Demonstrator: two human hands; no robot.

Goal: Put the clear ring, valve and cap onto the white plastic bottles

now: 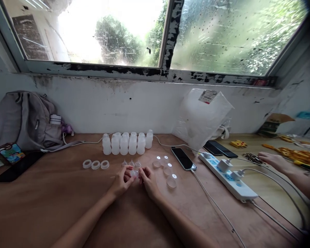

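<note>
Over the brown table (67, 206), my left hand (124, 179) is closed, with its thumb and fingers round a small clear plastic piece (134, 173). My right hand (147, 179) pinches at the right side of the same piece. Fingers cover part of it, so I cannot tell its exact kind. Just beyond my fingertips stand three clear bottle teats (137, 164). To the left lie three translucent rings (95, 165). Several clear caps (172, 181) with white discs lie right of my right hand. Behind are rows of frosted plastic bottles (124, 144).
A phone (184, 159) on a cable and a white power strip (228, 175) with plugs lie to the right. A plastic bag (204, 117) leans by the wall. Another person's hand (274, 161) reaches over small parts at far right. A grey backpack (28, 120) stands left.
</note>
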